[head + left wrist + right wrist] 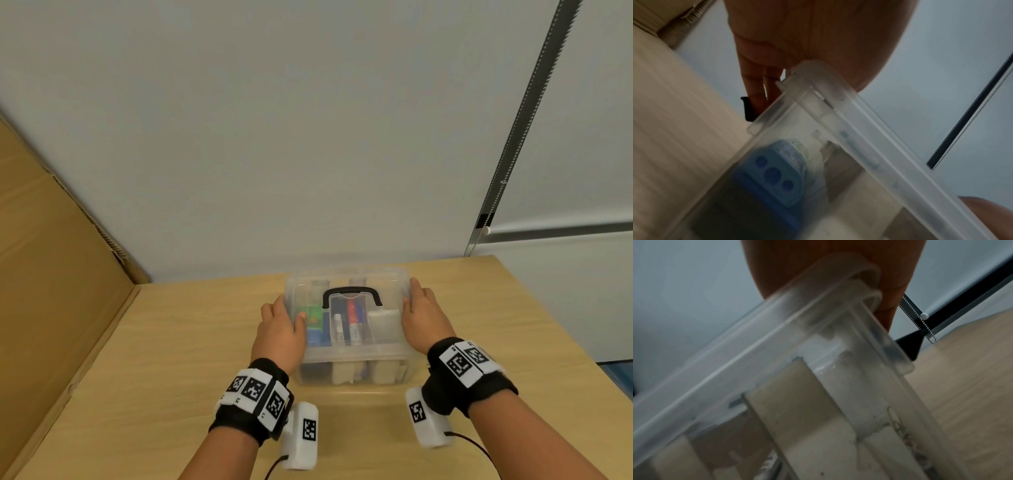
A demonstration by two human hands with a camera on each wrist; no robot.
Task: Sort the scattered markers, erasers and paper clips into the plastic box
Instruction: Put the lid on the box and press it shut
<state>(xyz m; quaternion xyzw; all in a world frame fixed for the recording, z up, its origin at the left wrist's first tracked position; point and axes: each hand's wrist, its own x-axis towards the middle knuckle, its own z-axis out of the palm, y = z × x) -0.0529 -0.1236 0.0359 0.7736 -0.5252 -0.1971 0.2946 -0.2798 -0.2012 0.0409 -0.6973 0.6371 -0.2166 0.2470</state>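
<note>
A clear plastic box (352,354) with its lid on and a black handle (352,295) stands on the wooden table. Through the lid I see markers (352,323), a blue and green item (315,325) and a white eraser (383,323). My left hand (281,329) holds the box's left edge, thumb on the lid, fingers down the side. My right hand (424,315) lies flat against the right side. In the left wrist view the left hand (807,32) clasps the lid rim (859,121) above a blue item (772,172). In the right wrist view the right hand (818,249) rests on the box corner (777,340); paper clips (906,431) show inside.
A large cardboard sheet (51,274) leans along the table's left side. A white wall stands just behind the box. A blind's bead chain (524,120) hangs at the right. The table edge (565,325) runs close to my right wrist.
</note>
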